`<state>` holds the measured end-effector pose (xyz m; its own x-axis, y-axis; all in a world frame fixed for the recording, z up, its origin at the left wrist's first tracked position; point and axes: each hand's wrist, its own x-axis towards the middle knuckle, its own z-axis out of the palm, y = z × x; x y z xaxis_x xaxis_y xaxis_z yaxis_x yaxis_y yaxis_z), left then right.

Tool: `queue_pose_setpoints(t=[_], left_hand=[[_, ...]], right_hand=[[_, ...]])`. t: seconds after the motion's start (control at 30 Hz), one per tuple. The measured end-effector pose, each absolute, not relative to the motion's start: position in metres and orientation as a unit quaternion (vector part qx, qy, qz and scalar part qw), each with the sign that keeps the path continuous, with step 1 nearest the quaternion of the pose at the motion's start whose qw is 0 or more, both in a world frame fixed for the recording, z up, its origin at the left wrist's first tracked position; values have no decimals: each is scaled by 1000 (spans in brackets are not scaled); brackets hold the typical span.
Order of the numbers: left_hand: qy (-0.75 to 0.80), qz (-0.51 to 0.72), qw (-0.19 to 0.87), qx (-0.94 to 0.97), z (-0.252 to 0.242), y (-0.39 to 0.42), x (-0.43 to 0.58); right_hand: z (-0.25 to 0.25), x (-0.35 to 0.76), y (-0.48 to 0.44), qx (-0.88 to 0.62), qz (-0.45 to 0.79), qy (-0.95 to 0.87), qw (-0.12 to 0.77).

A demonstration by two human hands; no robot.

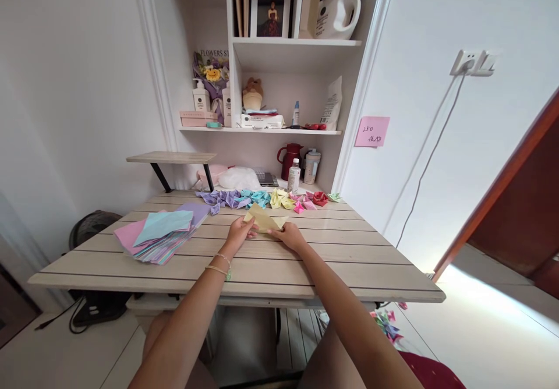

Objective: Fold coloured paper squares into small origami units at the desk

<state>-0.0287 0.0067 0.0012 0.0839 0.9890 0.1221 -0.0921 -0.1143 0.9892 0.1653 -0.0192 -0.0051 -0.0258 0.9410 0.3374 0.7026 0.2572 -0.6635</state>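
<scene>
A pale yellow paper sheet, partly folded, lies on the wooden table between my two hands. My left hand pinches its left edge, fingers closed on the paper. My right hand presses and grips its right corner. A bead bracelet sits on my left wrist. To the left lies a stack of coloured paper sheets in pink, teal and purple. Behind the yellow sheet runs a row of folded paper pieces, purple, teal, yellow, pink and red.
Shelves at the back hold bottles, a framed picture, a white jug and a small toy. A red flask and bottles stand at the table's rear. A pink sticky note is on the wall. More folded pieces lie on the floor at right.
</scene>
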Motion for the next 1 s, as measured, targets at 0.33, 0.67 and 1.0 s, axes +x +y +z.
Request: queue_pose_setpoints(t=[0.33, 0.67, 1.0], left_hand=[[416, 501, 481, 587, -5, 5, -28], [406, 509, 474, 593, -1, 2, -29], [394, 579, 539, 468, 2, 6, -32]], right_hand=[[-9, 165, -14, -576, 185, -691, 395], [-8, 162, -14, -546, 244, -662, 451], [-4, 165, -16, -497, 366, -532, 579]])
